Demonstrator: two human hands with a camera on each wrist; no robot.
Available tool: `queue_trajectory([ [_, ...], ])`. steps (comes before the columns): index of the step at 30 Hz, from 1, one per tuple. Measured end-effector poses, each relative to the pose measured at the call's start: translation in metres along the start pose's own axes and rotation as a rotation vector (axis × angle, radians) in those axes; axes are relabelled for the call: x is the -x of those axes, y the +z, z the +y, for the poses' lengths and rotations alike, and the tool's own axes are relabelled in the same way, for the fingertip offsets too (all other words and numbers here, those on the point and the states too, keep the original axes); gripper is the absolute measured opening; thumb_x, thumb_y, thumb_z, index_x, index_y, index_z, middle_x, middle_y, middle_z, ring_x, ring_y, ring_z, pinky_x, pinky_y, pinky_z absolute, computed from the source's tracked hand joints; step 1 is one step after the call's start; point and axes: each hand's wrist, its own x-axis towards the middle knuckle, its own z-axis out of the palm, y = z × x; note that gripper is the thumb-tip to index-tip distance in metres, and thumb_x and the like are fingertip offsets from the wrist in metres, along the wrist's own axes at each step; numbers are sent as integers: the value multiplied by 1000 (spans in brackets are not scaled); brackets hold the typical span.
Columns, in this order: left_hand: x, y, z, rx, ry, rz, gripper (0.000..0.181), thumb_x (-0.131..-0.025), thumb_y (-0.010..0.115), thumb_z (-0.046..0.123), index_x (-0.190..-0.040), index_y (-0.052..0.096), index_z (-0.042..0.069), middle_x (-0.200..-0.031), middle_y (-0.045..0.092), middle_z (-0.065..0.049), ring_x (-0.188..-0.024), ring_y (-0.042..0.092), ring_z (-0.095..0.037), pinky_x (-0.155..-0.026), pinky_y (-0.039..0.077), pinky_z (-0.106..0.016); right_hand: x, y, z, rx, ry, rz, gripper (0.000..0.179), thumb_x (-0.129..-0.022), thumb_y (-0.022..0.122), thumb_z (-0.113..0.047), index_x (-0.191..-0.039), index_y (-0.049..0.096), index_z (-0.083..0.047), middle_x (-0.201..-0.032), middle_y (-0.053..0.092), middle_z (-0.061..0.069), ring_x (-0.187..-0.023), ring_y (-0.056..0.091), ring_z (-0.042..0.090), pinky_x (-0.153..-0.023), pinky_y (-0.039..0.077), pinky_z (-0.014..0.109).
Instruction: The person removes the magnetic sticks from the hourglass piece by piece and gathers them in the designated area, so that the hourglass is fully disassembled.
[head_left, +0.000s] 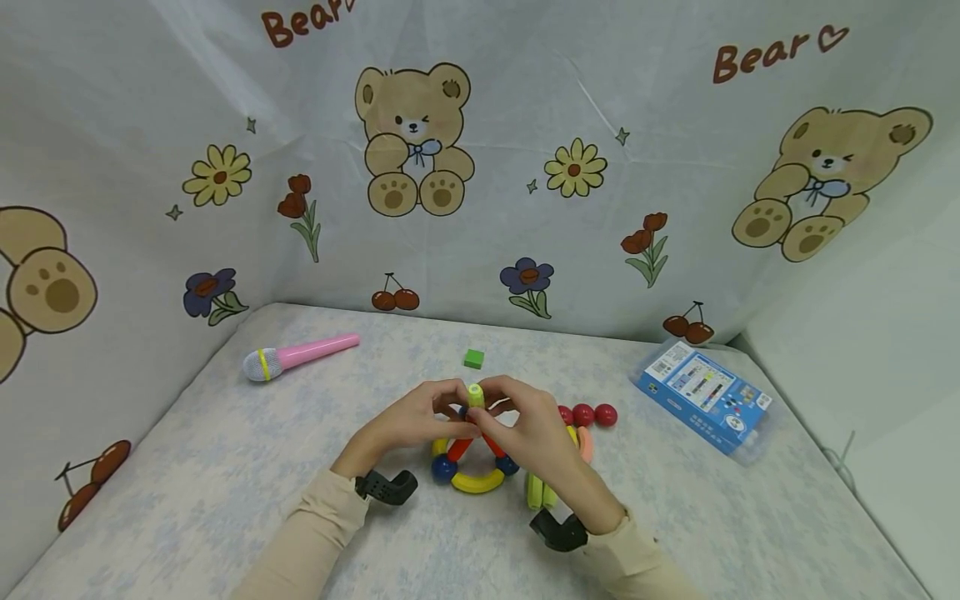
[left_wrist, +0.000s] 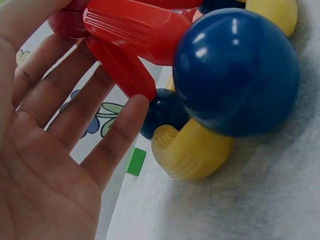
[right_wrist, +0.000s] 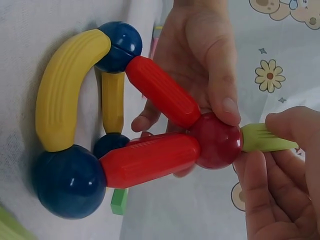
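Note:
A magnetic-stick frame stands on the table, with curved yellow sticks [head_left: 477, 482] joining blue balls [right_wrist: 70, 181] at its base. Red sticks [right_wrist: 150, 159] lean up from these to a dark red ball [right_wrist: 217, 141] at the peak. My left hand [head_left: 420, 414] holds that red ball, its thumb on the near side and fingers behind. A light green stick [right_wrist: 267, 138] points up from the ball, its end right against it. Thumb and fingers of my right hand [head_left: 536, 421] pinch this stick.
Beside my right forearm lie several red balls [head_left: 583, 415], light green sticks [head_left: 534, 492] and a pink curved stick [head_left: 586, 446]. A green block [head_left: 473, 358] sits behind the frame. A pink toy microphone [head_left: 315, 352] lies back left, a blue box [head_left: 701, 392] back right.

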Motion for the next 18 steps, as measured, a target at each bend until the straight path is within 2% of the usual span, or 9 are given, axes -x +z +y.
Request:
queue_trajectory([
  [5, 0, 0, -1, -8, 3, -1, 22, -94, 78, 21, -111, 66, 14, -113, 69, -1, -114, 66, -21, -100, 54, -42, 5, -5, 0, -33, 16, 5, 25, -89, 81, -8, -111, 71, -7, -104, 75, 3, -93, 72, 15, -82, 62, 30],
  [12, 0, 0, -1, -11, -22, 6, 22, -94, 78, 22, -111, 66, 15, -118, 70, -1, -114, 67, -23, -100, 54, -47, 10, -10, 3, -65, 52, -4, 25, -89, 80, -6, -113, 71, -7, -107, 75, 3, -97, 73, 17, -83, 62, 29],
  [18, 1, -1, 0, -19, -32, 4, 24, -94, 77, 25, -113, 66, 16, -123, 70, -2, -112, 68, -27, -100, 53, -47, 13, -13, 3, -74, 77, -18, 26, -91, 78, -7, -116, 71, -5, -105, 76, 3, -92, 72, 16, -82, 62, 31],
])
